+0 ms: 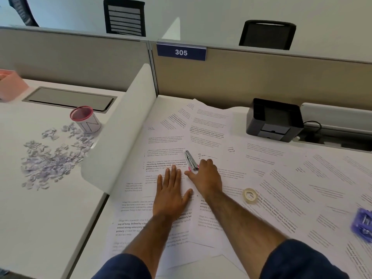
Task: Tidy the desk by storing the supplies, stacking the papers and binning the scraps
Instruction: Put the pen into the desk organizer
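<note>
Now | left hand (171, 195) flat, released, on papers (281, 178) | right hand (208, 178) curled at metal tool (190, 160), grasp unclear

Blue 305 sign (181, 52) on beige partition (261, 81). Behind it, left black chair (124, 18) and right black chair (266, 35). Dark grey boxy device (274, 121) rear right, black cable (314, 123) beside it. White divider panel (120, 137) at left.

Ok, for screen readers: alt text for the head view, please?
Papers cover a desk; the left hand presses flat on them, the right hand touches a metal tool. Tape lies right; scraps and a cup left of a divider.
</note>
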Tool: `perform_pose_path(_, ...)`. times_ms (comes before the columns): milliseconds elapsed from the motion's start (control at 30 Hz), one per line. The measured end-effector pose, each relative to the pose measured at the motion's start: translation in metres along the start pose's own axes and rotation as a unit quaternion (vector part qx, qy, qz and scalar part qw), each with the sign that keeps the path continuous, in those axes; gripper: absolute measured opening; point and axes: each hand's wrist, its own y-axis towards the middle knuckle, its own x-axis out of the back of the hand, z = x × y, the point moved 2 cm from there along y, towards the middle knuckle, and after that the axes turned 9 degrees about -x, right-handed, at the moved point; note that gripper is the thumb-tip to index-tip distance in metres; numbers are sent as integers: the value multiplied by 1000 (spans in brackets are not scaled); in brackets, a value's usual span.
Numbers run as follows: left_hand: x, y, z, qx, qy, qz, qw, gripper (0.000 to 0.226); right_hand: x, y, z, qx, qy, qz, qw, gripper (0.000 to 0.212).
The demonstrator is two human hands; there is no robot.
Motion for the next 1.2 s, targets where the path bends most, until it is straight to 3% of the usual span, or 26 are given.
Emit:
perform_pose_path(333,0,0,1,2,-5,9,1000,85,-3,12,8,-5,-18,-24,1000,52)
perform_pose_path(667,7,5,-6,14,-21,16,1000,86,23,30,-5,-16,179,-31,983,38)
perform_pose_path(833,18,41,-45,-27,-36,-6,999,83,61,46,-35,-9,203,-58,978,37)
perform_pose_path(1200,2,89,-102,-134,-22,56,989,82,195,139,-120,-38,200,-179,962,38)
